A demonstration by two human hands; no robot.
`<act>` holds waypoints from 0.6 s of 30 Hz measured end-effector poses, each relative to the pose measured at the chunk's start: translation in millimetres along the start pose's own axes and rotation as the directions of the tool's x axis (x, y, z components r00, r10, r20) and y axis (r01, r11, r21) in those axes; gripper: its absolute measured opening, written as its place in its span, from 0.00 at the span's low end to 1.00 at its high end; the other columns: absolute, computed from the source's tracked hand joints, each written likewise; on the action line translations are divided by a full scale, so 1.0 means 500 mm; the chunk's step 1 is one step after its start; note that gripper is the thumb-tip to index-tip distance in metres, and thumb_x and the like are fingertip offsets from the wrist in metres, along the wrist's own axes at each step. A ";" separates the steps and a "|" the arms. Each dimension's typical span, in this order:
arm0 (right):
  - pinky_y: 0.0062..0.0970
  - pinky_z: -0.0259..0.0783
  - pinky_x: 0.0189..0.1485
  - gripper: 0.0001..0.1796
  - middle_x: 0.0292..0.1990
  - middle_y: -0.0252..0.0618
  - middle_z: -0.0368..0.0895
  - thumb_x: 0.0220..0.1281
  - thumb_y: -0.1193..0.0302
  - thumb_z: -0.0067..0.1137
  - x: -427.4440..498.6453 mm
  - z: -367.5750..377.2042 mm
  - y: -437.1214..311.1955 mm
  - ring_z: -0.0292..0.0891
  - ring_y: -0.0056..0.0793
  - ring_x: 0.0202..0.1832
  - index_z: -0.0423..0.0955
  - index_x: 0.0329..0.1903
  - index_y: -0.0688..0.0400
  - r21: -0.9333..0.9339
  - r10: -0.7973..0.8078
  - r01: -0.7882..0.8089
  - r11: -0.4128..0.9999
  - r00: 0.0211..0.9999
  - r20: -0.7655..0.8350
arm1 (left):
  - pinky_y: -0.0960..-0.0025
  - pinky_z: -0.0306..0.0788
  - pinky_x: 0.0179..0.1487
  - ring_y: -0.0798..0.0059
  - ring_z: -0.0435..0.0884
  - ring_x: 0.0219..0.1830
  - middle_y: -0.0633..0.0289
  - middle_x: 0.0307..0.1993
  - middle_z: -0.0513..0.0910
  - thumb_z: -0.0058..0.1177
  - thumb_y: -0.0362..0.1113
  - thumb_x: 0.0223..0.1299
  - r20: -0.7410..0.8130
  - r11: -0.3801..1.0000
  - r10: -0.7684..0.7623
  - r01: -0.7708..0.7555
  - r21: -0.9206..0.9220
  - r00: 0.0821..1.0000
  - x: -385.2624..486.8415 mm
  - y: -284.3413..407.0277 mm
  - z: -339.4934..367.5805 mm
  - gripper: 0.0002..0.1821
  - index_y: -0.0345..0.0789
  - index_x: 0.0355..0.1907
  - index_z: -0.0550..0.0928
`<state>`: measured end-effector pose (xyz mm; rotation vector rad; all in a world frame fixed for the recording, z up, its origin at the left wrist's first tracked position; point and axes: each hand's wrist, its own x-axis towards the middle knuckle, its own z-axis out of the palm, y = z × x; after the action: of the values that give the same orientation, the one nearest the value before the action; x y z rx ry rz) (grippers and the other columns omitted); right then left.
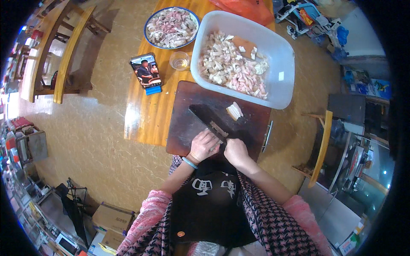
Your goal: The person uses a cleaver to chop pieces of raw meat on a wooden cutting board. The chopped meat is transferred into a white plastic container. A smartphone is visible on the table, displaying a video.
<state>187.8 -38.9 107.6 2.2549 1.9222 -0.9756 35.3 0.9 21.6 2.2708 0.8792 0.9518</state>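
Observation:
My right hand (pixel 235 153) is closed around the handle of a broad-bladed kitchen knife (pixel 203 119), over a dark cutting board (pixel 185 96). Against the blade, my left hand (pixel 204 145) presses down with bent fingers on a pale piece of meat that they mostly hide. A thin strip of meat (pixel 219 129) lies along the blade's far side. Farther up the board is a small group of pale, fatty slices (pixel 234 111). Beyond the board, a translucent plastic tub (pixel 281 76) holds many cut meat pieces (pixel 221 60) and a larger brownish slab (pixel 244 46).
A blue-rimmed bowl (pixel 173 28) heaped with cut meat stands beside the tub. A clear cup (pixel 179 61) and a phone (pixel 146 71) on a blue stand sit on the wooden table (pixel 150 112). Red plastic bag (pixel 246 11) at the far edge; wooden bench (pixel 72 54) at left.

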 end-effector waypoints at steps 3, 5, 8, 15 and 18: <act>0.45 0.73 0.38 0.06 0.24 0.59 0.77 0.43 0.77 0.51 0.020 -0.001 0.000 0.77 0.54 0.31 0.76 0.25 0.67 -0.046 0.178 -0.173 0.984 0.973 0.149 | 0.64 0.73 0.46 0.63 0.76 0.45 0.62 0.38 0.78 0.61 0.35 0.37 0.004 1.000 -0.011 0.011 -0.012 1.000 0.000 -0.002 0.000 0.14 0.39 0.32 0.81; 0.45 0.73 0.37 0.06 0.25 0.58 0.77 0.44 0.76 0.52 0.022 0.002 0.003 0.77 0.55 0.31 0.77 0.25 0.66 -0.062 0.140 -0.133 0.989 0.981 0.137 | 0.65 0.72 0.46 0.64 0.76 0.46 0.63 0.39 0.77 0.60 0.35 0.37 0.013 1.000 -0.017 0.018 -0.020 1.000 -0.002 -0.004 -0.003 0.14 0.39 0.34 0.81; 0.45 0.73 0.37 0.07 0.25 0.58 0.77 0.43 0.74 0.56 0.040 0.016 0.003 0.77 0.54 0.31 0.77 0.24 0.66 0.028 -0.014 0.016 1.000 0.999 -0.046 | 0.65 0.72 0.47 0.65 0.76 0.46 0.63 0.38 0.77 0.60 0.35 0.37 0.016 0.995 -0.039 0.040 -0.094 0.999 -0.001 -0.003 -0.003 0.15 0.39 0.34 0.80; 0.46 0.72 0.37 0.09 0.23 0.59 0.76 0.48 0.73 0.53 0.066 -0.034 0.045 0.75 0.56 0.30 0.77 0.25 0.67 0.074 0.102 -0.105 0.992 0.994 0.043 | 0.58 0.68 0.46 0.61 0.74 0.44 0.62 0.39 0.74 0.62 0.34 0.37 0.031 1.000 0.026 -0.026 -0.018 0.999 -0.008 0.002 -0.014 0.18 0.40 0.38 0.79; 0.47 0.71 0.36 0.07 0.23 0.58 0.76 0.51 0.74 0.52 0.005 -0.059 0.055 0.75 0.55 0.29 0.77 0.28 0.65 0.002 0.038 -0.038 0.999 0.997 -0.074 | 0.56 0.65 0.52 0.61 0.72 0.46 0.60 0.42 0.73 0.62 0.37 0.42 0.012 0.999 0.017 -0.017 -0.029 1.000 -0.023 -0.004 -0.010 0.17 0.39 0.39 0.78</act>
<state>225.5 -31.5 119.8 2.3513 1.8986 -0.9013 24.4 -5.1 18.6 2.2603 0.8369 0.9517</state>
